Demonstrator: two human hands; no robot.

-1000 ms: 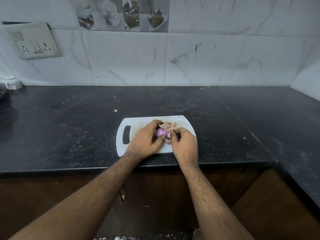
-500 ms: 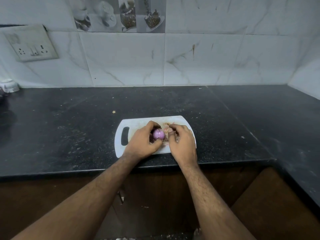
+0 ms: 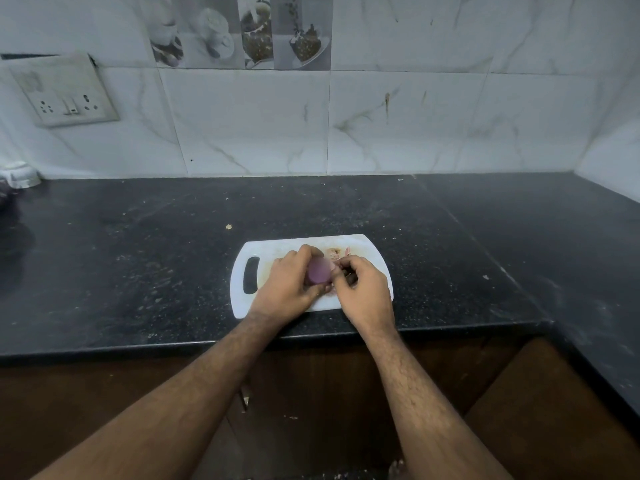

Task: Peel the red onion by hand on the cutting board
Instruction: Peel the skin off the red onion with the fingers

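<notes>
A small purple red onion [image 3: 319,270] is held over the white cutting board [image 3: 375,256] near the counter's front edge. My left hand [image 3: 289,285] wraps around the onion from the left and grips it. My right hand [image 3: 363,289] is right beside it, its fingertips pinched on a strip of skin at the onion's right side. Loose pale pink onion skins [image 3: 337,252] lie on the board behind my hands. The onion's lower part is hidden by my fingers.
The board lies on a dark speckled countertop [image 3: 138,265] with a tiled wall behind. A switch and socket plate [image 3: 65,95] hangs on the wall at left. A white object [image 3: 20,174] sits at the far left edge. Brown cabinets are below the counter.
The onion has turned in my left hand, and a smooth peeled purple side now faces me. My right hand has shifted slightly right while pinching skin.
</notes>
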